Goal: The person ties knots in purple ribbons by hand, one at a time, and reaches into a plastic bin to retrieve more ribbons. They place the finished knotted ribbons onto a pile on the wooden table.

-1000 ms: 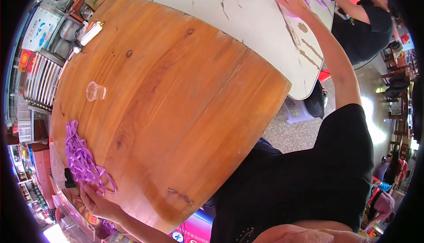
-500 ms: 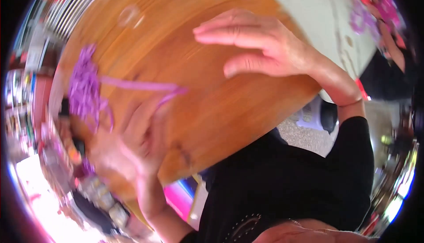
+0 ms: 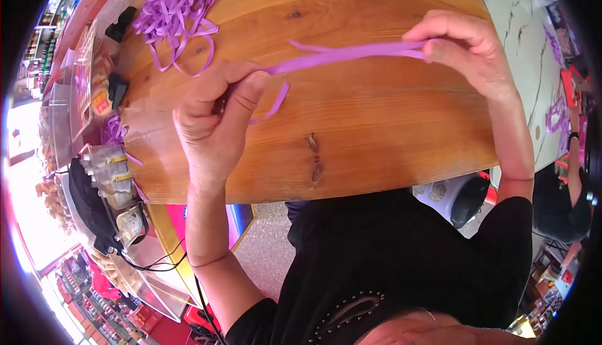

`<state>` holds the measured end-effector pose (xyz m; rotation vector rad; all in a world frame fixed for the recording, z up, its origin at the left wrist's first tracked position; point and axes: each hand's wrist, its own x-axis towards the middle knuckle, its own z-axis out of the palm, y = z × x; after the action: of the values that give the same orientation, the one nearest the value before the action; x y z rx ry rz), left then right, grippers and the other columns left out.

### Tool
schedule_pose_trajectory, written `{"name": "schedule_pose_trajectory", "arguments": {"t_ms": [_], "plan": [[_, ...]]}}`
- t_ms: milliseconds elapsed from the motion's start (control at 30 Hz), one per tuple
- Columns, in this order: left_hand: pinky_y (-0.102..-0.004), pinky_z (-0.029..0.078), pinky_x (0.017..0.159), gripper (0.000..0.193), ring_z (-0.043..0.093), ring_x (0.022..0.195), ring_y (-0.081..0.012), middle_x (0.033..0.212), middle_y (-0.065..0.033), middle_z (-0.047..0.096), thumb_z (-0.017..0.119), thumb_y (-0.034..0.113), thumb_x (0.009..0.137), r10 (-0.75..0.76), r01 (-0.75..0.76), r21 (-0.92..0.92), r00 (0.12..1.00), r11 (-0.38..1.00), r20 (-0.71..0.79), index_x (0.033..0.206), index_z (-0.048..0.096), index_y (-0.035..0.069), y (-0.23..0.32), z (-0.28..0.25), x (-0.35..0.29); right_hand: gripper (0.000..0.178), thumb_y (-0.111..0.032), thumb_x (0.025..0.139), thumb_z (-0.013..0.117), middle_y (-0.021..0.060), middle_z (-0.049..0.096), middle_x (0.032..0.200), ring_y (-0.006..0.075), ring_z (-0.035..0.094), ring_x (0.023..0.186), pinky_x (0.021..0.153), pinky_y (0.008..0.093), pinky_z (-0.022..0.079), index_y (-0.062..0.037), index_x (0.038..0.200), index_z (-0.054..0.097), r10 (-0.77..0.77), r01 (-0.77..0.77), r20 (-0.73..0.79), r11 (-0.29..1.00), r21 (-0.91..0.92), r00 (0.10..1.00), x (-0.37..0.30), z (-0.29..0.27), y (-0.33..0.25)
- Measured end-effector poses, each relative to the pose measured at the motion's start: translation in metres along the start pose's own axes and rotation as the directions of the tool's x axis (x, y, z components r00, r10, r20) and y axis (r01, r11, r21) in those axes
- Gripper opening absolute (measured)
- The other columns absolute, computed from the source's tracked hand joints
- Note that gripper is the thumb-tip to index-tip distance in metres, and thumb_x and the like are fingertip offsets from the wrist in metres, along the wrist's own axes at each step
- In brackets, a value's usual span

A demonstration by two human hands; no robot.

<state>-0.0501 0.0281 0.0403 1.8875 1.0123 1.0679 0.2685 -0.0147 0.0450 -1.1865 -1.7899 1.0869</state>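
A purple ribbon strip (image 3: 342,57) is stretched between my two hands above the round wooden table (image 3: 376,132). My left hand (image 3: 216,119) pinches its left end, with a short loose tail curling down beside the thumb. My right hand (image 3: 467,44) pinches the other end between thumb and fingers; two thin ribbon ends stick out leftward near there. A loose heap of purple ribbons (image 3: 179,10) lies on the table at the far left, beyond my left hand.
A white marble-patterned table (image 3: 533,50) adjoins on the right, with more purple ribbon (image 3: 555,116) and another person's arm (image 3: 574,169) at its edge. Left of the wooden table stand a clear display case with small packets (image 3: 113,176), black cables and shop shelves.
The view has swung down to my hands. My left hand has pulled a ribbon out of the heap, my right hand came back from the white table, and both now hold it taut.
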Motion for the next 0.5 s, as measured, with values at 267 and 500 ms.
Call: {"name": "schedule_pose_trajectory", "arguments": {"t_ms": [267, 500], "plan": [[-0.0221, 0.043, 0.069, 0.017, 0.056, 0.077, -0.0125, 0.085, -0.0052, 0.061, 0.068, 0.002, 0.084, 0.101, 0.007, 0.542, 0.980, 0.840, -0.169, 0.101, 0.067, 0.001, -0.036, -0.036, -0.005, 0.016, -0.008, 0.091, 0.060, 0.0022, 0.061, 0.091, 0.0107, 0.054, 0.087, 0.080, 0.0245, 0.042, 0.0002, 0.103, 0.067, 0.089, -0.105, -0.259, 0.993, -0.051, 0.962, -0.018, -0.016, 0.025], [-0.0380, 0.041, 0.098, 0.045, 0.051, 0.119, -0.0293, 0.122, -0.0153, 0.057, 0.068, 0.000, 0.081, 0.406, -0.324, 0.568, 0.914, 0.757, -0.020, 0.125, 0.056, 0.001, -0.023, 0.038, 0.017, 0.016, 0.000, 0.089, 0.059, 0.0032, 0.062, 0.089, 0.0114, 0.057, 0.082, 0.071, 0.0237, 0.044, -0.0010, 0.104, 0.067, -0.096, 0.088, -0.142, 0.994, -0.058, 0.985, -0.007, 0.013, 0.017]]}}
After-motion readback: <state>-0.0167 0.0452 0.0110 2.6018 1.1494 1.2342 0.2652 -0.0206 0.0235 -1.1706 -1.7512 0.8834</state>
